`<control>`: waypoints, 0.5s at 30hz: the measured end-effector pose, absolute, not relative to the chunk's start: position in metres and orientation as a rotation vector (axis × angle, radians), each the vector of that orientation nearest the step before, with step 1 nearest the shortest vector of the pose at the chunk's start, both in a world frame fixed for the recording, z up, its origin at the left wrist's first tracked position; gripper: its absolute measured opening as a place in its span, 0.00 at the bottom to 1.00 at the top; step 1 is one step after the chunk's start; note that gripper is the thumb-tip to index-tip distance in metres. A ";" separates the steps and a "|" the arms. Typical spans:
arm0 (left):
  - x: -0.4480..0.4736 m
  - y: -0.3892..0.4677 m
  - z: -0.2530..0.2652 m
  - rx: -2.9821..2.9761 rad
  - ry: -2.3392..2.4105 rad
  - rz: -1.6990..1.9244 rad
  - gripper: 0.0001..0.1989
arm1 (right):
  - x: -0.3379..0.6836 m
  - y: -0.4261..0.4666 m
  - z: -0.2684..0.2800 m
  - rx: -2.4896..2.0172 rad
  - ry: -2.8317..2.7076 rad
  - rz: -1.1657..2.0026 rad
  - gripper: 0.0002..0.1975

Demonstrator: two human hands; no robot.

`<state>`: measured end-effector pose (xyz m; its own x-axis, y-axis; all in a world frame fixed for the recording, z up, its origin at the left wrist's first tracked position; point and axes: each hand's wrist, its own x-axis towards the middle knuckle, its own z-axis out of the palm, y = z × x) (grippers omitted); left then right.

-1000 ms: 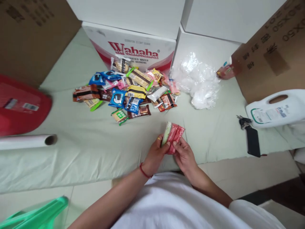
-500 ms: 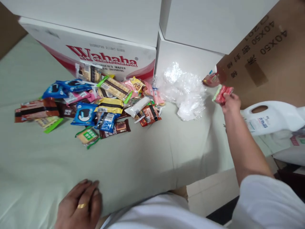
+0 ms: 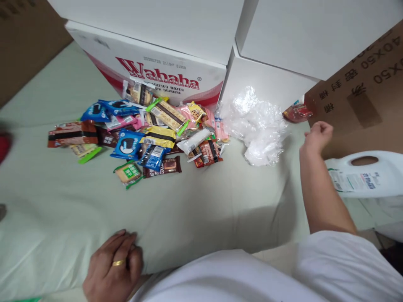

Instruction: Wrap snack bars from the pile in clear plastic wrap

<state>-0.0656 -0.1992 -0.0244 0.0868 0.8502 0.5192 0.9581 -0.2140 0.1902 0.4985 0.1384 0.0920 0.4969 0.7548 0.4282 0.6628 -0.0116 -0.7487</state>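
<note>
My right hand (image 3: pixel 316 136) is held over the right end of the green sheet with its fingers bent and somewhat apart, and nothing shows in it. Just past its fingertips lies a red wrapped snack (image 3: pixel 299 114) in clear film, against the cardboard box. My left hand (image 3: pixel 115 264), with a gold ring, rests on the sheet at the front, its fingers curled together and nothing visible in them. Between the hands and the boxes spreads a heap of wrapped snacks (image 3: pixel 154 147) in blue, brown, yellow and pink. Crumpled clear plastic (image 3: pixel 256 123) lies right of the heap.
White cartons, one printed Wahaha (image 3: pixel 157 77), stand along the back of the green sheet (image 3: pixel 201 209). At the right are a brown cardboard box (image 3: pixel 349 113) and a white jug (image 3: pixel 371 174) on its side. A blurred red thing (image 3: pixel 3 147) shows at the left edge.
The red and green packet that my right hand held is out of its fingers. The view has shifted left, so everything sits further right. My left hand stays on the sheet.
</note>
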 end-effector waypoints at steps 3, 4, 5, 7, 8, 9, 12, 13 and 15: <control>-0.065 -0.199 -0.025 -2.153 -1.787 -0.870 0.16 | 0.468 0.062 0.061 -1.751 -1.110 0.128 0.12; -0.065 -0.200 -0.026 -2.156 -1.779 -0.888 0.16 | 0.457 0.036 0.054 -1.767 -1.126 0.165 0.13; -0.065 -0.200 -0.027 -2.157 -1.775 -0.905 0.16 | 0.447 0.014 0.048 -1.794 -1.203 0.220 0.15; -0.064 -0.200 -0.028 -2.146 -1.793 -0.938 0.16 | 0.430 -0.018 0.044 -1.829 -1.340 0.288 0.16; -0.063 -0.199 -0.028 -2.140 -1.793 -0.957 0.16 | 0.424 -0.027 0.045 -1.841 -1.402 0.281 0.17; -0.063 -0.199 -0.028 -2.133 -1.784 -0.974 0.16 | 0.421 -0.030 0.047 -1.851 -1.445 0.237 0.17; -0.061 -0.199 -0.027 -2.122 -1.727 -1.009 0.15 | 0.424 -0.020 0.060 -1.909 -1.467 0.017 0.16; -0.061 -0.200 -0.027 -2.122 -1.716 -1.011 0.14 | 0.428 -0.013 0.065 -1.935 -1.448 -0.035 0.16; -0.060 -0.202 -0.027 -2.125 -1.702 -1.003 0.14 | 0.438 0.002 0.076 -1.997 -1.370 -0.124 0.15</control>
